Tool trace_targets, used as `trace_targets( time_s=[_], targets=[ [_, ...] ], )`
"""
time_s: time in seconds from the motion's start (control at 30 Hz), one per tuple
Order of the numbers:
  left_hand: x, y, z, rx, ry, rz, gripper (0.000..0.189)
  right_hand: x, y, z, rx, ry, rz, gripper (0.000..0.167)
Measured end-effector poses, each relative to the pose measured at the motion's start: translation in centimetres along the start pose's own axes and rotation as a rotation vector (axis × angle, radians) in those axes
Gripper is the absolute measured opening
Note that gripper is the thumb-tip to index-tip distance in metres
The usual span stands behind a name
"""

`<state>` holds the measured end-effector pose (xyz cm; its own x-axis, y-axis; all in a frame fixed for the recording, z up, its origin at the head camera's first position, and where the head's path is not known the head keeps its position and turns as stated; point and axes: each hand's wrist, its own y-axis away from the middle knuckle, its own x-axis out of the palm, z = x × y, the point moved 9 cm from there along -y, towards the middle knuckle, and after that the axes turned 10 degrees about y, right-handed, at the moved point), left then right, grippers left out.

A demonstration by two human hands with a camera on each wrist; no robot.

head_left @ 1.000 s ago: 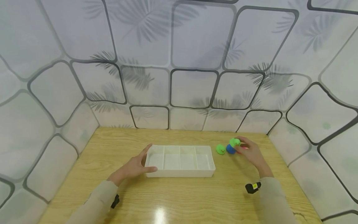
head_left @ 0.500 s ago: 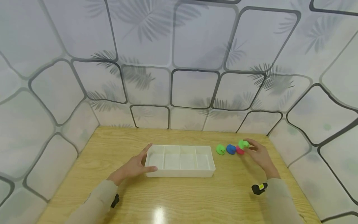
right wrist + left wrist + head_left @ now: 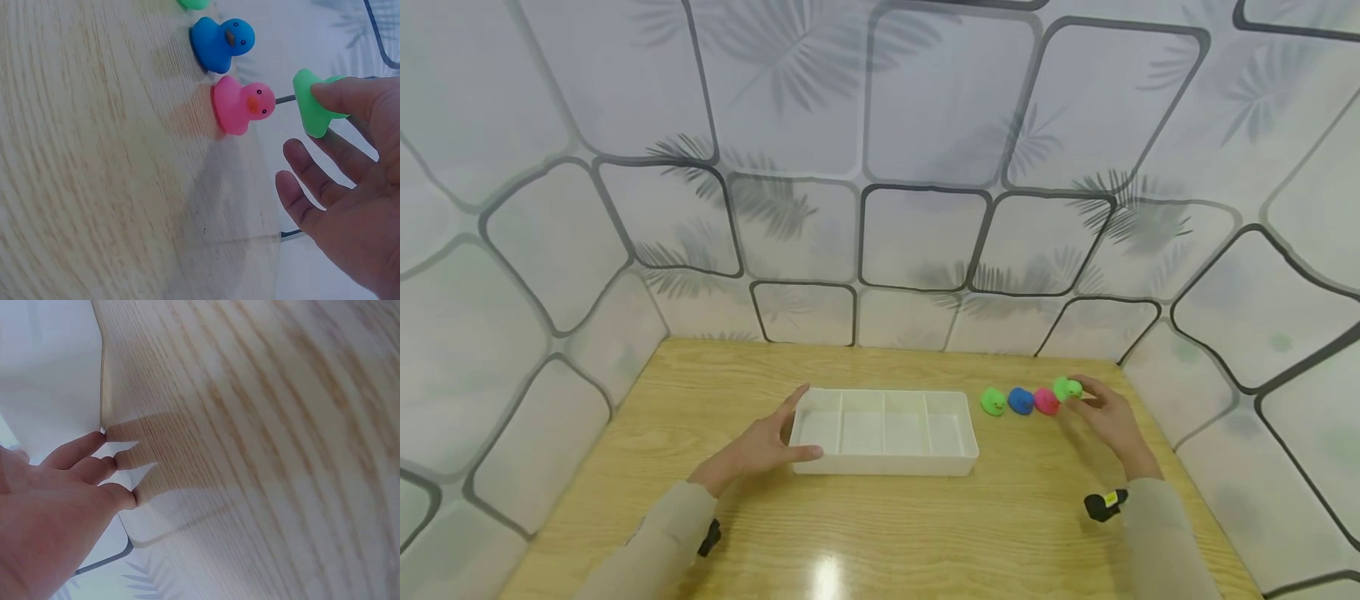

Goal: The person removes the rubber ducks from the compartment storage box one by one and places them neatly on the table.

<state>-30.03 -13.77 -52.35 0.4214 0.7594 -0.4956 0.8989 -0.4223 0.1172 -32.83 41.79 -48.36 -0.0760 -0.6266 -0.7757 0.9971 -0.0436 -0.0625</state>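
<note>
A light green rubber duck (image 3: 1066, 388) is pinched between thumb and fingers of my right hand (image 3: 1108, 421), raised off the table at the right end of a row of ducks. In the right wrist view, the thumb covers part of this green duck (image 3: 310, 112). Left of it on the table are a pink rubber duck (image 3: 235, 107), a blue rubber duck (image 3: 215, 45) and another green duck (image 3: 993, 402). My left hand (image 3: 763, 442) holds the left end of a white divided box (image 3: 883, 465), thumb at the front and forefinger at the back corner.
The box has several compartments in a row and stands mid-table, left of the ducks. Patterned walls (image 3: 902, 317) enclose the wooden table (image 3: 880, 533) at the back and both sides. A black wrist camera (image 3: 1105, 505) sits at the right sleeve.
My right hand has carried the green duck rightward, from above the blue duck past the pink one, which now shows fully. My left hand and the box have stayed in place.
</note>
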Motion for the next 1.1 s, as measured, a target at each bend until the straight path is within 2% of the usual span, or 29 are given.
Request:
trace_targets(
  time_s=[0.3, 0.5, 0.7, 0.93, 1.1],
  targets=[
    [-0.1, 0.0, 0.1, -0.016, -0.017, -0.005, 0.108, -0.4, -0.2, -1.7, 0.056, -0.033, -0.030, 0.060],
    [-0.1, -0.1, 0.1, -0.015, -0.024, -0.007, 0.108, -0.4, -0.2, -2.4, 0.056, -0.037, -0.046, 0.057],
    [-0.1, -0.2, 0.4, -0.015, -0.028, -0.007, 0.108, 0.1, -0.3, -3.5, 0.079, -0.038, -0.047, 0.057],
    [-0.1, -0.2, 0.4, -0.023, -0.037, -0.014, 0.107, 1.1, -0.3, -4.5, 0.088, 0.013, -0.018, 0.057],
    [-0.2, -0.2, 0.2, -0.022, -0.037, -0.013, 0.107, 1.4, -0.3, -4.8, 0.088, 0.017, -0.033, 0.055]
  ],
)
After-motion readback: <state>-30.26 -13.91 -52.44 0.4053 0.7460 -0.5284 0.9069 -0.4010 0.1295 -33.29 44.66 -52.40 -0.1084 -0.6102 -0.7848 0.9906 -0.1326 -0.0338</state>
